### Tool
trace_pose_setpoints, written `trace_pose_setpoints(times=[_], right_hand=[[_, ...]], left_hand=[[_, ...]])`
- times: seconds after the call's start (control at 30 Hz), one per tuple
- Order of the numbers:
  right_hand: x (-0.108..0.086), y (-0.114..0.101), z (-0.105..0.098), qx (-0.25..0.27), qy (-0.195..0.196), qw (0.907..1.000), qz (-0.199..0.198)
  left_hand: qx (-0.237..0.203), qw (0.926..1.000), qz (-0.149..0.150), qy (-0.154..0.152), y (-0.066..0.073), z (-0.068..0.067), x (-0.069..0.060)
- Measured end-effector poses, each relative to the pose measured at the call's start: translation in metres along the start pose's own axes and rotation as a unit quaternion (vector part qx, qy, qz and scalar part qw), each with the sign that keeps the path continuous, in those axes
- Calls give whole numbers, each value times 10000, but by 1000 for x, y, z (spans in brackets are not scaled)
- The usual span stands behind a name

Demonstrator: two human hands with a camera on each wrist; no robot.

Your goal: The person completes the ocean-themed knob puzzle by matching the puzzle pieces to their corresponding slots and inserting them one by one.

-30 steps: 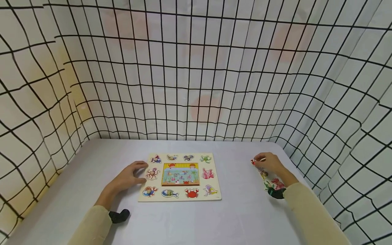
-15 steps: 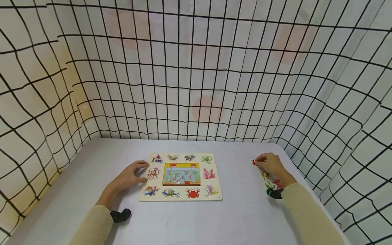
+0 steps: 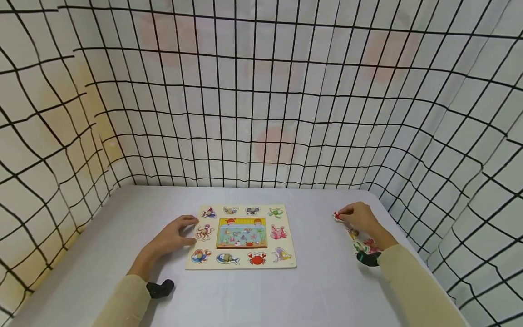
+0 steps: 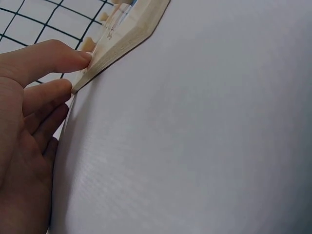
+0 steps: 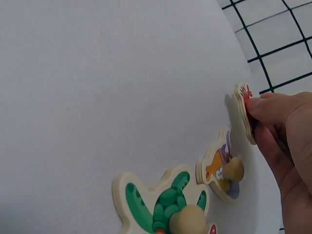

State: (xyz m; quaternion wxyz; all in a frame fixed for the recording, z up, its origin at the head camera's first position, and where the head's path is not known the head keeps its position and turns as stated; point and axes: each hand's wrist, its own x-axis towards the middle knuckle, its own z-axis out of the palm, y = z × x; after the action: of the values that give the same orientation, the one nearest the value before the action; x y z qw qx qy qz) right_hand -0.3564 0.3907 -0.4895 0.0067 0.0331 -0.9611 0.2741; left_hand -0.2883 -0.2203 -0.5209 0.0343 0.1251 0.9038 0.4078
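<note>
A wooden peg puzzle board (image 3: 189, 263) with sea-animal pictures lies flat on the table. My left hand (image 3: 173, 234) rests at its left edge, fingers loosely bent; in the left wrist view the thumb and a finger (image 4: 58, 90) are against the board's edge. To the right of the board, my right hand (image 3: 361, 218) pinches a red crab puzzle piece (image 5: 245, 109) between thumb and fingers, the piece tilted on edge. Its knob is hidden by the fingers. Below that hand lie a green turtle piece (image 5: 168, 207) and an orange-and-purple piece (image 5: 222, 170), both with round wooden knobs.
A pink piece (image 3: 371, 245) lies near my right wrist, partly hidden. Several knobbed pieces sit in the board, such as a blue fish (image 3: 227, 258). A white table (image 3: 261, 295) is enclosed by a black grid net (image 3: 261, 104) at the back and sides.
My right hand has shifted slightly to the left with the crab piece, more of which now shows beyond the fingertips. The left hand stays at the board's edge.
</note>
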Motion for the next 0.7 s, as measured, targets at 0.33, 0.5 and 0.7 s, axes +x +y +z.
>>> trace_pose_setpoints(times=[0.33, 0.5, 0.7], right_hand=[[3, -22, 4, 21, -25, 9984, -563], [4, -38, 8, 64, -75, 9967, -803], [3, -56, 11, 181, -136, 9935, -1115]], left_hand=[[-47, 10000, 41, -9, -1, 0, -1], [-110, 9999, -18, -2, 0, 0, -2], [-163, 9999, 51, 12, 0, -1, -1]])
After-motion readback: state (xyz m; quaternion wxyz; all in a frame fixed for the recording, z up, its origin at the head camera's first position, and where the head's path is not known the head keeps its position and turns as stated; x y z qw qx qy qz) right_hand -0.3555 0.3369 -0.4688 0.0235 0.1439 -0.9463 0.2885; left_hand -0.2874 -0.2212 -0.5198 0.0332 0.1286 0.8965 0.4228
